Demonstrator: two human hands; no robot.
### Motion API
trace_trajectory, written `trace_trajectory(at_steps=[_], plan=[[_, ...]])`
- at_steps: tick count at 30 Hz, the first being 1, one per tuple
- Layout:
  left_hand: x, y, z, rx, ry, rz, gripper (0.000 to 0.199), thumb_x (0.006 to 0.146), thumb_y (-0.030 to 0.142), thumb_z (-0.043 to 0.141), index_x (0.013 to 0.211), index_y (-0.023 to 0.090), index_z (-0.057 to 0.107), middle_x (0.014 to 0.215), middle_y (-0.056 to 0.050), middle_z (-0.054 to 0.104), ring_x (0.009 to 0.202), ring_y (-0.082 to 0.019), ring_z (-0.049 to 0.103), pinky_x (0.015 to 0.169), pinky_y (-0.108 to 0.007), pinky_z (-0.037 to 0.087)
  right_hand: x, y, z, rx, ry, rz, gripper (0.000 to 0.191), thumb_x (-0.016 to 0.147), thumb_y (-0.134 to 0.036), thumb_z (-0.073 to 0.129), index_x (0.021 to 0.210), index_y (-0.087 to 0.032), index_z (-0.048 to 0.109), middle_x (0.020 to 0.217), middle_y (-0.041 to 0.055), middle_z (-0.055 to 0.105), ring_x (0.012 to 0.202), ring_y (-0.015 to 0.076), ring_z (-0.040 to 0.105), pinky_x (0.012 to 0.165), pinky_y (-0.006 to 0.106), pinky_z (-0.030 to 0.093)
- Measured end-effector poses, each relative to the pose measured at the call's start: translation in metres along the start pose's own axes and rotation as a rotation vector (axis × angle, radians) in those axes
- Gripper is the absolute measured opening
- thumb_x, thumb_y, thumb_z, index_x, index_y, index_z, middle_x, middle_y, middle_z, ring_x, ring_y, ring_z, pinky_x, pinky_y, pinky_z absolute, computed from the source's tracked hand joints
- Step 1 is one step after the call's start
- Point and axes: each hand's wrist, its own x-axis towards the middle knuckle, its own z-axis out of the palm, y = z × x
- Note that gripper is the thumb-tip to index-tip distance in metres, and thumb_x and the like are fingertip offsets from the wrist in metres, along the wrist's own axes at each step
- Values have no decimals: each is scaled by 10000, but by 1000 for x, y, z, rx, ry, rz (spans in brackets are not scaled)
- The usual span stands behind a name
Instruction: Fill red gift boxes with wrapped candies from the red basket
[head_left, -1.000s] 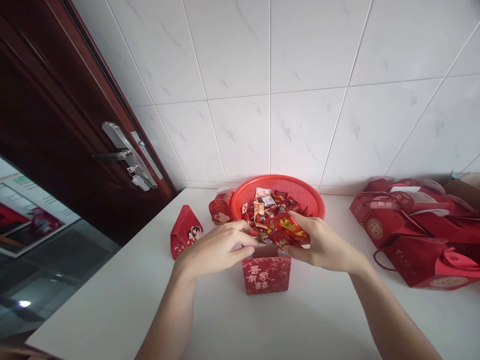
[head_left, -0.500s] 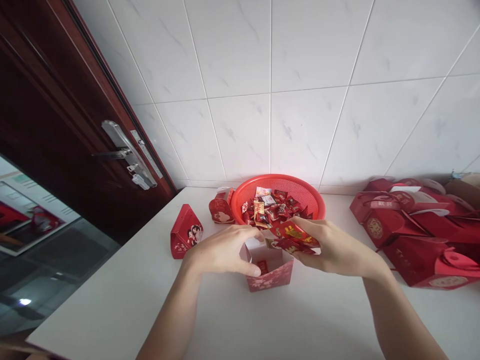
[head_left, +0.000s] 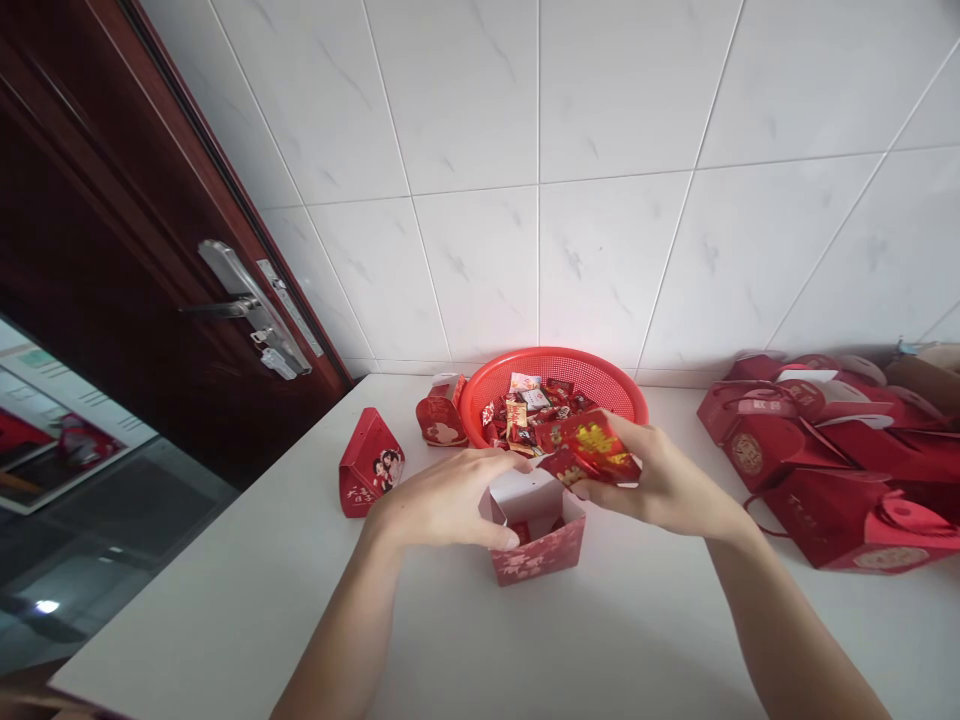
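Note:
My left hand grips a small open-topped red paper candy box by its left side, thumb over the near wall and fingers at the far side. A few red pieces lie inside it, partly in shadow. Just above the box's right edge, my right hand is closed on red wrapped candies with shiny gold print; their exact number is hard to make out. Behind both hands sits a round red plastic basket of mixed wrapped candies, partly covered by the held ones.
A triangular red box and another small red box stand left of the basket. Several folded red gift boxes are piled at the right. A tiled wall backs the white table; a dark door is at the left.
My right hand has shifted slightly left and turned, showing more of the candies' gold print. A dark piece now shows at the right inside the box. My left hand stays in place.

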Motion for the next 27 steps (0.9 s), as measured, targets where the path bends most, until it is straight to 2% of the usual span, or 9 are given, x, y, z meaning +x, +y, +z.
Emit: trace_trajectory(at_steps=[3, 7, 12, 14, 16, 18, 21, 27], plan=[[1, 3, -2, 1, 0, 21, 566, 741, 329, 753, 1297, 318, 646, 1339, -23, 654, 1223, -295, 610, 909, -321, 501, 3, 4, 0, 233, 60, 27, 195, 844, -333, 756, 962, -210, 660, 880, 39, 720, 769, 217, 684, 720, 352, 582], [3, 7, -4, -33, 47, 80, 349, 777, 329, 742, 1124, 294, 732, 1255, -24, 678, 1037, -255, 683, 772, -295, 525, 9, 10, 6, 416, 135, 83, 352, 775, -355, 836, 1037, -204, 658, 897, 50, 737, 806, 245, 715, 730, 387, 617], [8, 8, 3, -211, 349, 204, 374, 842, 481, 725, 1141, 258, 722, 1155, -69, 723, 1098, -274, 655, 919, -346, 517, 12, 10, 16, 410, 140, 99, 433, 730, -355, 876, 1081, -221, 661, 940, 48, 753, 796, 242, 719, 722, 373, 610], [9, 11, 4, -296, 440, 244, 294, 894, 458, 673, 1062, 226, 733, 1051, -70, 734, 997, -240, 668, 884, -322, 515, 12, 8, 19, 388, 134, 84, 435, 717, -352, 886, 1066, -218, 664, 927, 40, 753, 815, 240, 718, 742, 369, 605], [11, 15, 5, -353, 497, 273, 254, 939, 419, 611, 910, 196, 729, 869, -49, 703, 809, -187, 639, 764, -283, 502, 12, 6, 21, 385, 145, 68, 402, 733, -356, 875, 1051, -218, 672, 945, 38, 751, 837, 234, 716, 764, 365, 601], [12, 18, 5, -389, 564, 266, 298, 949, 416, 589, 790, 187, 696, 744, -21, 635, 690, -153, 564, 669, -262, 461, 13, 5, 21, 402, 178, 71, 385, 757, -373, 859, 1064, -226, 679, 972, 41, 748, 851, 233, 714, 774, 369, 600], [13, 19, 6, -446, 653, 204, 323, 928, 439, 615, 732, 189, 671, 690, -1, 592, 651, -141, 518, 618, -251, 424, 14, 4, 19, 453, 258, 105, 383, 777, -421, 838, 1075, -239, 680, 962, 43, 747, 845, 243, 713, 785, 397, 600], [16, 19, 10, -617, 716, 150, 271, 890, 433, 677, 791, 185, 721, 706, 4, 647, 674, -138, 578, 629, -236, 467, 16, 3, 20, 533, 280, 156, 458, 699, -411, 895, 1057, -233, 672, 955, 45, 747, 869, 262, 719, 813, 417, 602]])
